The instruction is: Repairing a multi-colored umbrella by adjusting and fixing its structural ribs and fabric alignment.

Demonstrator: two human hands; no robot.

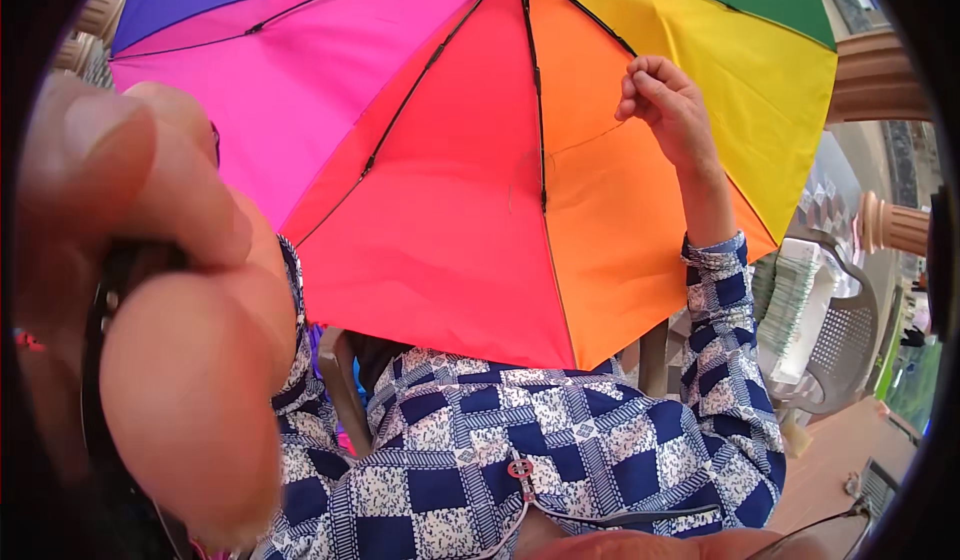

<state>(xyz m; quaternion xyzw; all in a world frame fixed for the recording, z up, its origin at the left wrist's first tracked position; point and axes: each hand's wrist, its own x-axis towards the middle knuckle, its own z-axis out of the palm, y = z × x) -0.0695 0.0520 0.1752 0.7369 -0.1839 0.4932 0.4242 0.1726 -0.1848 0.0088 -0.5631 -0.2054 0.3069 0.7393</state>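
An open rainbow umbrella (450,190) fills the upper view, its underside with black ribs facing me. My right hand (665,100) is raised against the orange panel, fingers pinched on a thin thread that runs across the fabric toward a rib. My left hand (150,290) is very close to the camera at the left, blurred and large, its fingers closed around a dark object that I cannot make out. My blue and white patterned sleeves and lap (540,440) show below.
A grey perforated plastic chair (840,330) stands at the right with a pale folded cloth on it. Stone balusters (890,225) line the right edge. A chair leg (345,390) shows under the umbrella. Reddish floor (830,460) lies at lower right.
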